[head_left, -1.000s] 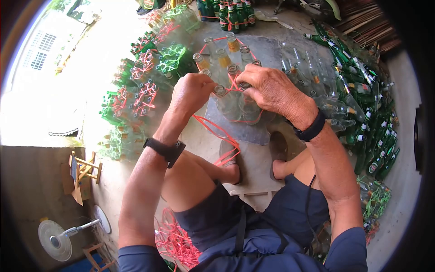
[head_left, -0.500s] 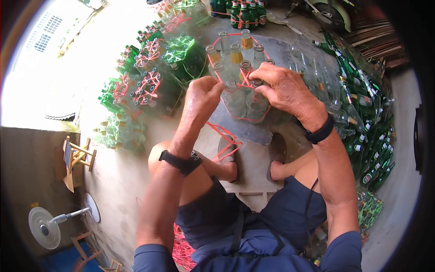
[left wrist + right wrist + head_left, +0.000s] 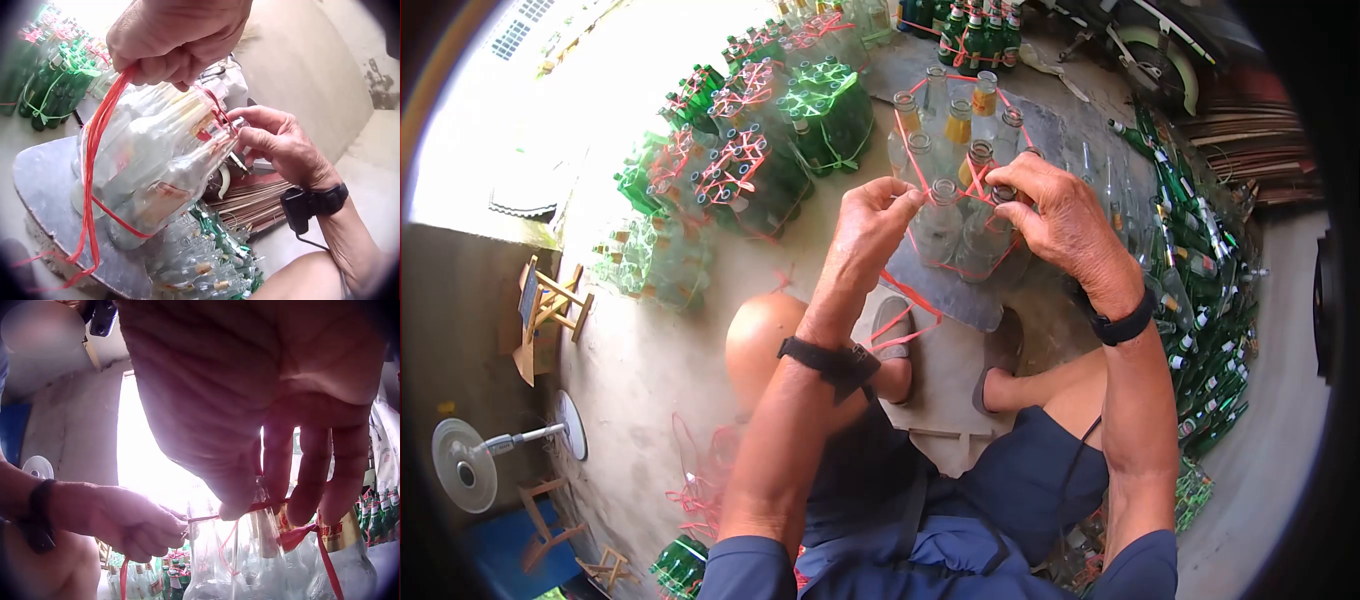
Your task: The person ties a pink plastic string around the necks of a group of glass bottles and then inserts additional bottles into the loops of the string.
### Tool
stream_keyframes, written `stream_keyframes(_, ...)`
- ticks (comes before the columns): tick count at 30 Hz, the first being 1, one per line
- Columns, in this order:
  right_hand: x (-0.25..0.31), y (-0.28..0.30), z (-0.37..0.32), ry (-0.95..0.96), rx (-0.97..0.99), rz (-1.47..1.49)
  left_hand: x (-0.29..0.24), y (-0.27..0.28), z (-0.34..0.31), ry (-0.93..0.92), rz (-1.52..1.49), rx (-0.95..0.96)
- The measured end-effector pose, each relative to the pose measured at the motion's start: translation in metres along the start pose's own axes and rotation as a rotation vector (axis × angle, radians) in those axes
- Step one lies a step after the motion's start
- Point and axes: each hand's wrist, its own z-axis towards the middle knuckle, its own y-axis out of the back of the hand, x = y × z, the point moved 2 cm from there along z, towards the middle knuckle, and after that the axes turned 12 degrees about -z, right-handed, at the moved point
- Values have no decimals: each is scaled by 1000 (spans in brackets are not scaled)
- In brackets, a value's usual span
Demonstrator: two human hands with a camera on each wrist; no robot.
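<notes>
A cluster of clear glass bottles (image 3: 936,238), some with gold neck labels, stands upright on a grey slab (image 3: 945,292). Red plastic twine (image 3: 94,169) runs round the bottles' lower bodies and across their necks. My left hand (image 3: 868,228) pinches the twine just left of the nearest bottle's mouth; its loose tail hangs below that fist in the left wrist view. With thumb and fingers, my right hand (image 3: 1068,222) grips the neck of the front right bottle (image 3: 985,240), where the twine crosses. The right wrist view shows the twine stretched between both hands.
Tied bundles of green bottles (image 3: 830,115) stand at left. Loose bottles (image 3: 1190,260) lie heaped along the right. A motorcycle wheel (image 3: 1160,65) is at the back right, a fan (image 3: 468,465) at the lower left, and a small wooden stool (image 3: 555,300) above it.
My left hand has drawn slightly away from the bottle necks, with the twine between its fingers. The right hand keeps its grip on the bottle neck. The head view has shifted.
</notes>
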Motion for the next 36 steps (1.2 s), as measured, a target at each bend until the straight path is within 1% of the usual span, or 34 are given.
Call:
stream_keyframes(1,2,2,1,11,0,-3,0,2,0,52,10,22)
stream_keyframes(3,5,5,3,87,-23,-112,4,4,2,48,2,31)
stream_keyframes(4,6,5,6,92,-23,-115,7,4,4,50,-2,47)
stream_keyframes(5,7,4,9,132,-80,-133,10,3,6,47,-5,45)
stream_keyframes(6,9,4,12,170,-137,-151,10,0,8,-5,1,42)
stream_keyframes(7,11,3,17,173,-137,-153,10,-1,11,-57,6,37)
stream_keyframes(9,17,1,29,242,-248,-197,10,-4,15,-84,34,28)
stream_keyframes(13,25,-6,44,290,-225,-271,14,-8,22,-160,122,-14)
stream_keyframes(15,19,-17,51,363,-134,-244,24,-14,27,-186,87,4)
stream_keyframes(16,17,-19,54,365,-130,-246,27,-15,29,-217,55,19)
stream_keyframes(18,15,-27,59,339,47,-253,28,-15,30,-187,53,16)
stream_keyframes(22,7,-39,70,296,114,-166,27,-16,31,-117,-5,19)
stream_keyframes(23,4,-39,73,259,171,-84,27,-16,31,-117,-9,17)
stream_keyframes(24,0,-40,74,219,228,-3,28,-15,32,-78,7,7)
stream_keyframes(25,-3,-42,74,219,230,-5,30,-15,33,-39,23,-3)
stream_keyframes(26,-5,-45,73,259,210,-23,30,-17,33,-39,21,-2)
stream_keyframes(27,-4,-45,73,300,190,-40,32,-18,34,-70,35,-44)
stream_keyframes(28,-4,-46,73,300,193,-40,33,-18,34,-101,48,-86)
stream_keyframes(31,-3,-43,75,301,239,-131,37,-20,39,-105,36,-97)
stream_keyframes(33,-3,-43,79,285,343,-208,38,-19,41,-71,39,-69)
stream_keyframes(36,-2,-40,80,309,334,-245,38,-19,41,-12,23,-43)
